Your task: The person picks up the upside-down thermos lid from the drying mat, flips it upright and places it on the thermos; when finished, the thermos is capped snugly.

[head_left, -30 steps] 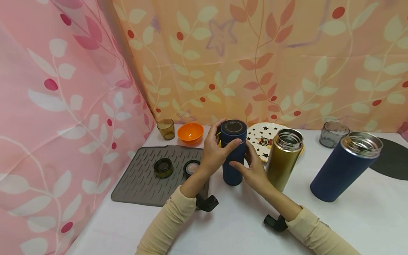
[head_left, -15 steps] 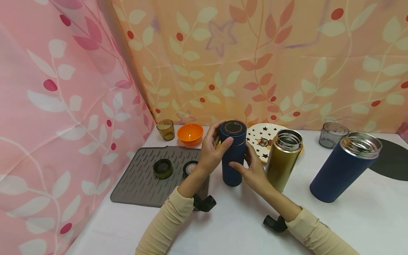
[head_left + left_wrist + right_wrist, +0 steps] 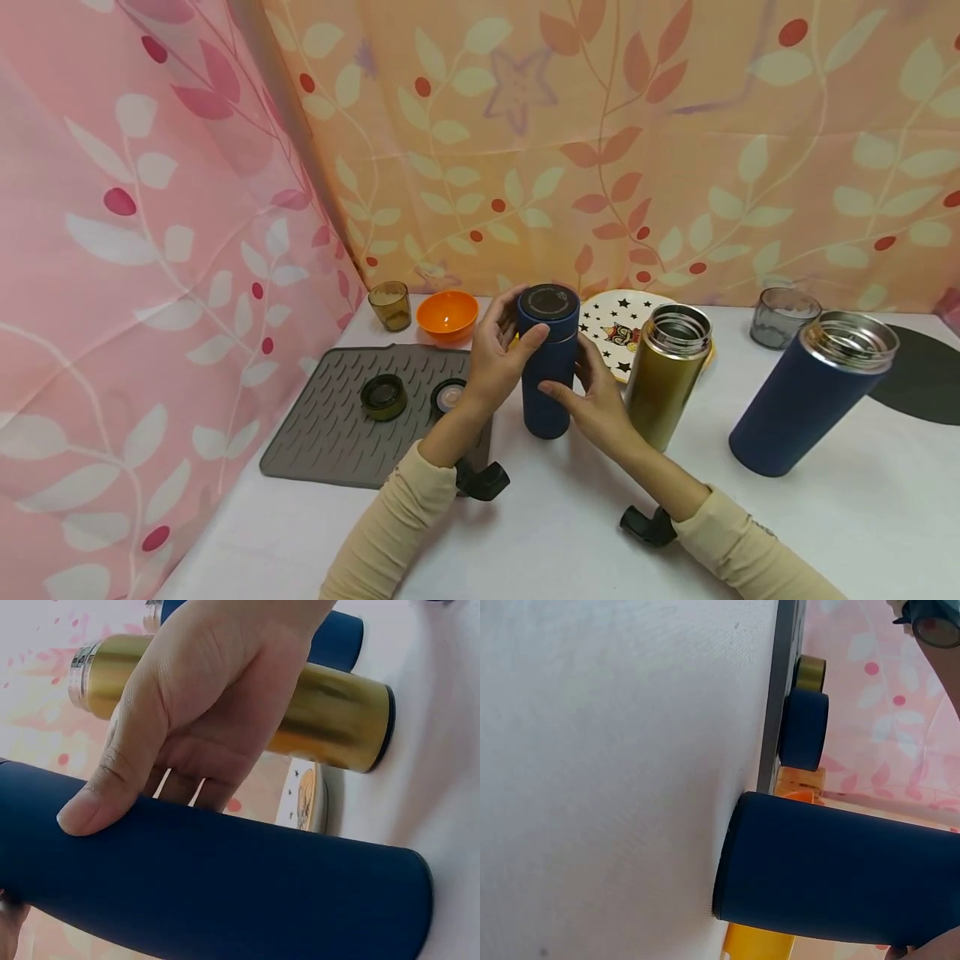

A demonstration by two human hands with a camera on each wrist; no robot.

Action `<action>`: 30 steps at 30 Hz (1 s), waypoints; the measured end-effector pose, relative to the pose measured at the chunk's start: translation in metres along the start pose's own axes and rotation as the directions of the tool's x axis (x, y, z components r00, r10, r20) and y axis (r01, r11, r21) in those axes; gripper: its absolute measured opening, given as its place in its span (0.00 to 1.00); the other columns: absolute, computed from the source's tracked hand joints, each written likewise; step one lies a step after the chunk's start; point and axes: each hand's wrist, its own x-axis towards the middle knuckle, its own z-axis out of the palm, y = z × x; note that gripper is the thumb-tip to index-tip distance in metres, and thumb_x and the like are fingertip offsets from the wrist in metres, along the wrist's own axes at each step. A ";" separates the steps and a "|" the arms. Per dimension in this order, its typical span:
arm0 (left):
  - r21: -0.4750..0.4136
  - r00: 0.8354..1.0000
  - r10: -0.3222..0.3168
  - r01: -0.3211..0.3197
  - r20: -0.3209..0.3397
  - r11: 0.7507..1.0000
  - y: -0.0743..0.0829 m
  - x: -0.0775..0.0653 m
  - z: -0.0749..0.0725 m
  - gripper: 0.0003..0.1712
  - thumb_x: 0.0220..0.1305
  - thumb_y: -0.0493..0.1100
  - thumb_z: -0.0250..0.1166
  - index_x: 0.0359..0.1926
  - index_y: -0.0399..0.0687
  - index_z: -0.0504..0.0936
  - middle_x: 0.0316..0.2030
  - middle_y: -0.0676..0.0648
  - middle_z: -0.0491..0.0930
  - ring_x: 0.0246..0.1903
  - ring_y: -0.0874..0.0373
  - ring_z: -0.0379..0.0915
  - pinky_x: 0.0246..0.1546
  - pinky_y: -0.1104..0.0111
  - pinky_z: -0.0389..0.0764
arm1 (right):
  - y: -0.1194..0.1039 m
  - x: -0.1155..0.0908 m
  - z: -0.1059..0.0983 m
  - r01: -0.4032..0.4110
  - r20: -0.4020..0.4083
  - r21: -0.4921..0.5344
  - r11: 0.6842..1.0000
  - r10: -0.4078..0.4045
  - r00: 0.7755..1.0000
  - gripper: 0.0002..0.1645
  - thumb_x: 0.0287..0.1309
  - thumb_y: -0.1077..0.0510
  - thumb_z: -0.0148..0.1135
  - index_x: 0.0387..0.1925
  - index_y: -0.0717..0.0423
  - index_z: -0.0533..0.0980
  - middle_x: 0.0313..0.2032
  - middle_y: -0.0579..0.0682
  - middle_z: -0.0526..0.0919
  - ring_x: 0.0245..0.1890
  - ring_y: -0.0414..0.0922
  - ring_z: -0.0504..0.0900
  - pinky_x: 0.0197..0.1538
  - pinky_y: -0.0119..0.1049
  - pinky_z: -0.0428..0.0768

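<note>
A slim dark blue vacuum flask stands upright on the white table with its black-topped lid in place. My left hand grips the flask at the lid, thumb across the front of it. Lower down, my right hand holds the body from the right side, its thumb lying along the blue wall in the left wrist view. The flask's base meets the tabletop in the right wrist view. Close to the right hand, a lidless gold flask shows its steel mouth.
On the grey ridged mat lie a gold lid and a blue lid. Behind are an amber glass, an orange bowl and a starred plate. Rightward stand a wide blue flask and a grey glass.
My left hand has shifted slightly left around the lid, and the print on the lid's top has turned a little. The right hand and the flask body stay in place.
</note>
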 end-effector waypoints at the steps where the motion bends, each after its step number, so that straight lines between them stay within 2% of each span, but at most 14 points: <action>1: -0.001 1.000 -0.006 0.006 0.003 1.000 0.003 0.000 0.000 0.30 0.59 0.27 0.58 0.62 0.30 0.60 0.57 0.33 0.67 0.58 0.45 0.66 0.63 0.61 0.64 | 0.000 0.000 0.000 -0.003 0.000 0.000 1.000 0.003 1.000 0.44 0.50 0.59 0.67 0.66 0.51 0.55 0.62 0.54 0.65 0.63 0.52 0.66 0.67 0.50 0.61; 4: 0.024 0.999 -0.022 0.022 -0.025 0.999 0.004 -0.001 0.003 0.33 0.56 0.31 0.64 0.60 0.30 0.61 0.56 0.34 0.66 0.57 0.47 0.66 0.62 0.62 0.66 | 0.000 0.000 0.000 -0.010 0.004 -0.005 1.000 0.010 1.000 0.44 0.50 0.58 0.67 0.66 0.51 0.55 0.62 0.54 0.65 0.63 0.52 0.66 0.67 0.49 0.61; 7: 0.046 0.996 -0.042 0.046 -0.082 0.998 -0.001 0.000 0.007 0.38 0.50 0.36 0.70 0.58 0.32 0.61 0.54 0.38 0.64 0.54 0.51 0.67 0.60 0.66 0.69 | 0.000 0.000 0.001 -0.011 0.005 -0.004 1.000 0.011 1.000 0.44 0.50 0.58 0.67 0.66 0.52 0.55 0.62 0.55 0.65 0.63 0.52 0.65 0.67 0.49 0.61; 10: 0.027 0.994 -0.028 0.031 -0.107 0.999 -0.003 -0.001 0.008 0.37 0.50 0.34 0.69 0.57 0.31 0.59 0.54 0.37 0.65 0.53 0.50 0.69 0.60 0.66 0.69 | 0.002 0.000 0.001 0.003 0.004 0.005 1.000 -0.003 1.000 0.44 0.50 0.59 0.67 0.66 0.52 0.55 0.62 0.55 0.65 0.63 0.52 0.65 0.67 0.50 0.61; 14: -0.004 0.998 -0.002 0.002 -0.060 1.000 0.003 -0.004 0.006 0.29 0.59 0.28 0.59 0.59 0.28 0.58 0.55 0.32 0.66 0.58 0.45 0.66 0.64 0.62 0.63 | 0.002 0.001 0.001 0.006 -0.003 0.005 1.000 -0.006 1.000 0.44 0.50 0.59 0.67 0.66 0.52 0.55 0.62 0.55 0.66 0.63 0.51 0.66 0.67 0.50 0.61; 17: -0.001 1.000 -0.004 0.004 -0.018 1.000 0.010 -0.005 0.005 0.27 0.62 0.28 0.55 0.61 0.28 0.58 0.56 0.32 0.66 0.60 0.45 0.63 0.65 0.59 0.61 | 0.002 0.001 0.000 -0.009 -0.003 -0.007 1.000 0.009 1.000 0.45 0.50 0.58 0.67 0.66 0.51 0.55 0.62 0.54 0.66 0.63 0.51 0.66 0.67 0.50 0.61; 20: 0.046 0.999 -0.015 0.016 -0.029 0.999 0.013 -0.005 0.006 0.30 0.60 0.33 0.60 0.61 0.29 0.59 0.55 0.33 0.65 0.58 0.46 0.64 0.63 0.59 0.65 | 0.002 0.001 0.000 -0.016 0.004 -0.013 1.000 0.016 1.000 0.45 0.50 0.57 0.67 0.66 0.51 0.54 0.62 0.54 0.65 0.63 0.52 0.65 0.67 0.50 0.60; 24: 0.118 0.996 -0.020 0.030 -0.086 0.993 0.014 -0.004 0.011 0.37 0.52 0.38 0.69 0.58 0.30 0.62 0.52 0.34 0.64 0.53 0.46 0.66 0.57 0.61 0.72 | 0.002 0.001 0.000 -0.013 0.006 -0.013 1.000 0.013 1.000 0.45 0.50 0.58 0.67 0.66 0.51 0.55 0.62 0.54 0.65 0.63 0.51 0.65 0.67 0.49 0.61; 27: 0.134 0.996 -0.022 0.034 -0.091 0.990 0.014 -0.005 0.012 0.35 0.53 0.35 0.67 0.59 0.31 0.62 0.53 0.35 0.63 0.53 0.45 0.66 0.58 0.61 0.71 | 0.001 0.000 0.001 -0.005 0.006 -0.004 1.000 0.005 1.000 0.45 0.50 0.58 0.67 0.66 0.51 0.55 0.61 0.54 0.66 0.63 0.51 0.65 0.67 0.49 0.61; 30: 0.107 0.998 -0.027 0.034 -0.064 0.994 0.014 -0.006 0.011 0.33 0.58 0.32 0.61 0.62 0.31 0.59 0.55 0.34 0.64 0.55 0.45 0.65 0.61 0.59 0.67 | 0.000 0.000 0.000 0.001 0.004 0.004 1.000 -0.001 1.000 0.44 0.50 0.59 0.66 0.66 0.51 0.55 0.62 0.55 0.65 0.63 0.51 0.65 0.67 0.50 0.61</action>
